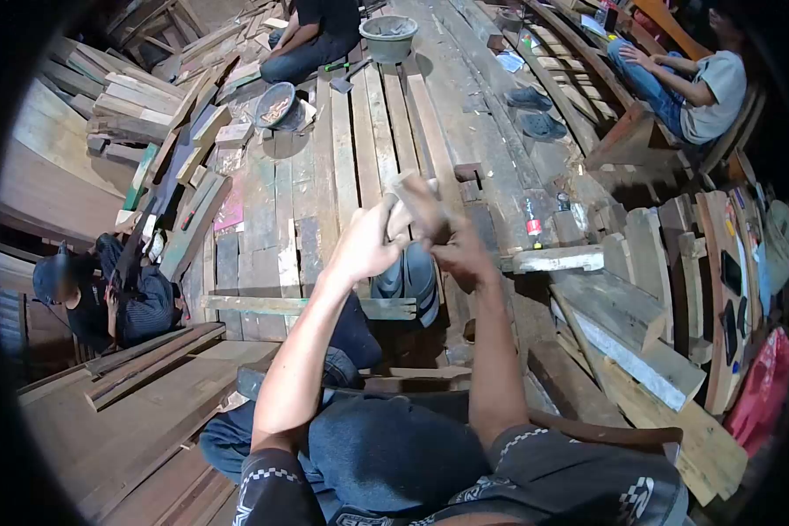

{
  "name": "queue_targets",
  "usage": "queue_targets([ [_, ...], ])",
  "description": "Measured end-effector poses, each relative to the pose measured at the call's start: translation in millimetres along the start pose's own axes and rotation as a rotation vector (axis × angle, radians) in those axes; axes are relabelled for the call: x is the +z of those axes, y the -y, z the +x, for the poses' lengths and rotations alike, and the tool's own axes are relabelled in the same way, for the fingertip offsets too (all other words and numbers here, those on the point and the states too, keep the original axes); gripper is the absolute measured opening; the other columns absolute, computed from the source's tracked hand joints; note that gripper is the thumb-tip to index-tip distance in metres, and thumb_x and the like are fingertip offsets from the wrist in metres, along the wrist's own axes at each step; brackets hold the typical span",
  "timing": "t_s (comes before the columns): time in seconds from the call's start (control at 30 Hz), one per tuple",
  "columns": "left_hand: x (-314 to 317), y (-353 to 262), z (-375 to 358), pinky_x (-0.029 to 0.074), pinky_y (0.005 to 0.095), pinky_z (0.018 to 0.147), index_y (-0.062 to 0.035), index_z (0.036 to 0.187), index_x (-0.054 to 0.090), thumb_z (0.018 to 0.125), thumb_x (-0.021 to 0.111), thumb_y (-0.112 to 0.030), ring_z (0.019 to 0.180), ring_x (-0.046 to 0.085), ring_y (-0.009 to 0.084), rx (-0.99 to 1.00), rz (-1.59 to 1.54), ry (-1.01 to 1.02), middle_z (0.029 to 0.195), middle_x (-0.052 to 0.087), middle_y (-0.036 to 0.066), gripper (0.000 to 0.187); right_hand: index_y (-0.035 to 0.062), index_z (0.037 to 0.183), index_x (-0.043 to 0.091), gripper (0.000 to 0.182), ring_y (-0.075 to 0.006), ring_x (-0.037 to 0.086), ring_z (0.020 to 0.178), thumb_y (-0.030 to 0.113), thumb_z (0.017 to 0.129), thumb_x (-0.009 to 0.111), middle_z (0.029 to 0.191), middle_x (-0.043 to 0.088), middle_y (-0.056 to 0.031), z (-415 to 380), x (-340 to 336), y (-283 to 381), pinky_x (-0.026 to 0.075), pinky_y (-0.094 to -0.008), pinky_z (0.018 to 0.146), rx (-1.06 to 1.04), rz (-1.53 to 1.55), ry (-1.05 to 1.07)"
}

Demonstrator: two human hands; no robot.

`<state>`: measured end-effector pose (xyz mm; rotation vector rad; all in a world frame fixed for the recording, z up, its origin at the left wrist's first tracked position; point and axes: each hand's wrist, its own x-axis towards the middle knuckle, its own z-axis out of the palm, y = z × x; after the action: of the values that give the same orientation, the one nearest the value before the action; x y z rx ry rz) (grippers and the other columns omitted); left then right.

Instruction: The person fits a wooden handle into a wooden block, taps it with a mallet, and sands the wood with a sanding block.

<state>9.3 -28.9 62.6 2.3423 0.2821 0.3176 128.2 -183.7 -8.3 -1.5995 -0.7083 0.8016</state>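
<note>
Both my hands come together in front of me, above the plank floor. My left hand [368, 238] is closed, its fingers bent round the near left side of a short flat brownish piece [422, 207]. On the other side of this piece, my right hand [461, 252] is closed on its lower right edge. The piece is smeared by motion, and I cannot tell whether it is wood. Below the hands show grey-blue sandals [419, 285]. A narrow board [254, 304] lies crosswise just left of them.
Long floor planks [342, 145] run away from me. A bucket [388, 39] and a basin [280, 107] stand ahead. Stacked timber [136, 110] lines the left, and boards [618, 320] lean at right. People sit at left [140, 298], ahead [311, 39] and right [697, 92]. A small bottle [533, 223] stands right.
</note>
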Motion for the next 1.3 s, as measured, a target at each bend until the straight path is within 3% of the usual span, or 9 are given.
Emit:
queue_targets([
  [0.07, 2, -1, -2, 0.049, 0.0443, 0.069, 0.0033, 0.116, 0.052, 0.072, 0.066, -0.011, 0.081, 0.062, 0.0459, -0.115, 0.046, 0.07, 0.079, 0.06, 0.031, 0.048, -0.0025, 0.116, 0.058, 0.048, -0.0186, 0.063, 0.082, 0.015, 0.075, 0.074, 0.09, 0.067, -0.0129, 5, 1, -10, 0.05, -0.034, 0.076, -0.15, -0.087, -0.193],
  [0.17, 5, -1, -2, 0.049, 0.0448, 0.066, 0.004, 0.113, 0.053, 0.071, 0.066, -0.01, 0.077, 0.061, 0.0461, -0.103, 0.03, 0.006, 0.075, 0.059, 0.03, 0.046, -0.0031, 0.114, 0.058, 0.046, -0.0198, 0.063, 0.08, 0.015, 0.074, 0.073, 0.088, 0.067, -0.0132, -5, 1, 22, 0.05, -0.0344, 0.075, 0.193, 0.009, -0.033],
  [0.23, 3, -3, -1, 0.049, 0.0449, 0.066, 0.0041, 0.113, 0.053, 0.071, 0.066, -0.01, 0.077, 0.062, 0.0457, -0.074, 0.036, -0.022, 0.076, 0.059, 0.03, 0.046, -0.0029, 0.113, 0.057, 0.045, -0.0188, 0.062, 0.08, 0.014, 0.075, 0.072, 0.09, 0.067, -0.0118, -3, 5, 13, 0.05, -0.0352, 0.075, -0.075, -0.025, 0.014],
  [0.47, 4, -10, -3, 0.049, 0.0468, 0.069, 0.0034, 0.11, 0.053, 0.072, 0.068, -0.01, 0.079, 0.06, 0.047, -0.104, 0.095, 0.039, 0.076, 0.061, 0.029, 0.043, -0.0065, 0.113, 0.056, 0.048, -0.0195, 0.064, 0.08, 0.02, 0.075, 0.072, 0.09, 0.067, -0.0158, -5, -2, 21, 0.05, -0.0337, 0.072, -0.092, -0.022, -0.111],
  [0.73, -1, -15, -2, 0.049, 0.0479, 0.072, 0.0021, 0.115, 0.052, 0.072, 0.069, -0.012, 0.081, 0.062, 0.0454, -0.077, 0.183, 0.031, 0.08, 0.062, 0.029, 0.048, -0.0001, 0.105, 0.06, 0.034, -0.0077, 0.053, 0.057, 0.018, 0.079, 0.071, 0.074, 0.06, -0.0029, -5, -3, 9, 0.043, -0.0261, 0.05, 0.122, 0.128, -0.054],
  [0.83, -1, -13, -2, 0.049, 0.0475, 0.072, 0.0013, 0.116, 0.052, 0.072, 0.069, -0.012, 0.08, 0.062, 0.045, -0.115, 0.158, 0.018, 0.08, 0.063, 0.028, 0.048, -0.0003, 0.105, 0.06, 0.033, -0.0066, 0.051, 0.056, 0.018, 0.079, 0.072, 0.073, 0.06, -0.0014, -11, 8, 27, 0.042, -0.0253, 0.048, -0.088, 0.004, -0.249],
  [1.0, -2, -15, -2, 0.049, 0.0468, 0.07, 0.0012, 0.112, 0.053, 0.073, 0.07, -0.012, 0.078, 0.062, 0.0442, -0.125, 0.227, -0.012, 0.077, 0.063, 0.026, 0.045, -0.0027, 0.108, 0.061, 0.037, -0.0091, 0.057, 0.066, 0.015, 0.078, 0.072, 0.079, 0.064, -0.0065, -8, 4, 24, 0.048, -0.0279, 0.058, -0.105, -0.054, -0.073],
  [1.1, -2, -19, -2, 0.049, 0.0476, 0.07, 0.0014, 0.108, 0.053, 0.073, 0.07, -0.011, 0.078, 0.062, 0.0447, -0.123, 0.247, 0.012, 0.077, 0.062, 0.026, 0.041, -0.0033, 0.111, 0.06, 0.042, -0.0113, 0.058, 0.073, 0.016, 0.077, 0.072, 0.08, 0.064, -0.0075, -8, -5, 30, 0.048, -0.0297, 0.064, 0.267, -0.034, -0.137],
  [1.3, -6, -15, 0, 0.049, 0.049, 0.071, 0.0006, 0.108, 0.053, 0.072, 0.071, -0.01, 0.082, 0.062, 0.0454, -0.138, 0.24, 0.002, 0.077, 0.062, 0.027, 0.041, 0.0023, 0.095, 0.06, 0.024, -0.0069, 0.052, 0.056, 0.019, 0.082, 0.07, 0.069, 0.057, 0.0013, -3, 8, 10, 0.041, -0.0241, 0.048, -0.096, 0.11, -0.006],
])
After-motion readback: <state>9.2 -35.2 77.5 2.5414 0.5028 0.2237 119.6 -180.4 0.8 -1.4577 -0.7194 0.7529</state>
